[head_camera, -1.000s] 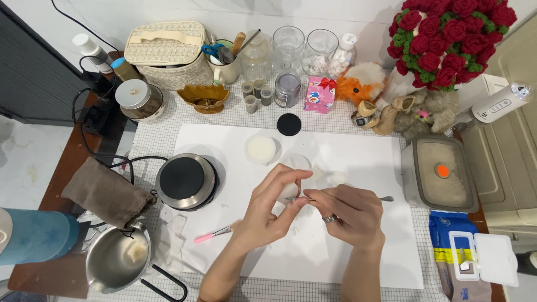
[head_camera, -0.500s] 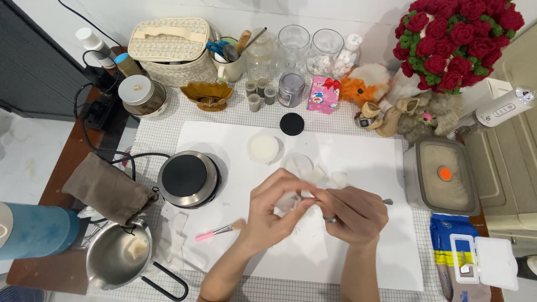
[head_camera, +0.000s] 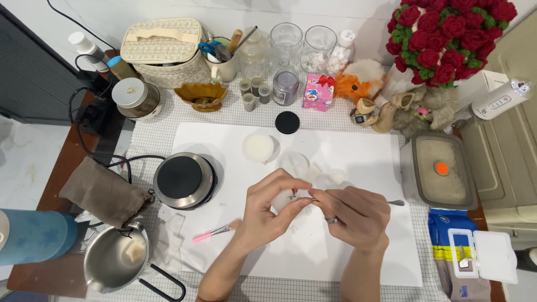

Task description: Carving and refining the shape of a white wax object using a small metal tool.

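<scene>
Here, head view, going over the scene from the hands outward.

Left hand: the left hand (head_camera: 267, 215) is curling its fingers and thumb around a small pale round piece (head_camera: 284, 199), pinching it closed just above the white sheet (head_camera: 358, 151).
Right hand: the right hand (head_camera: 355, 215), wearing a ring, is pinching a thin metal tool (head_camera: 395, 202) between closed fingertips; the tool's handle is sticking out to the right, and its tip is meeting the pale piece, though the exact contact is hidden by the fingers.
Held piece: it is sitting between both hands, near the middle of the sheet, mostly covered by the left fingers.
Near the hands: a clear round mould (head_camera: 293, 164) and small pale bits (head_camera: 335, 177) are lying just beyond the knuckles; a pink brush (head_camera: 215, 231) is lying on the sheet to the left of the left wrist.
Further up the sheet: a white filled cup (head_camera: 259, 147) and a black lid (head_camera: 287, 122) are resting well apart from the hands.
Left side: a round hot plate (head_camera: 183, 180), a steel pot (head_camera: 116, 258) and a brown cloth pouch (head_camera: 103, 193) are standing beside the sheet.
Right side: a grey lidded box (head_camera: 439, 170) and a wet-wipe pack (head_camera: 467, 258) are sitting by the sheet's edge.
Back row: glass jars (head_camera: 302, 47), a woven case (head_camera: 166, 50) and a red rose bouquet (head_camera: 447, 31) are lining the wall.
</scene>
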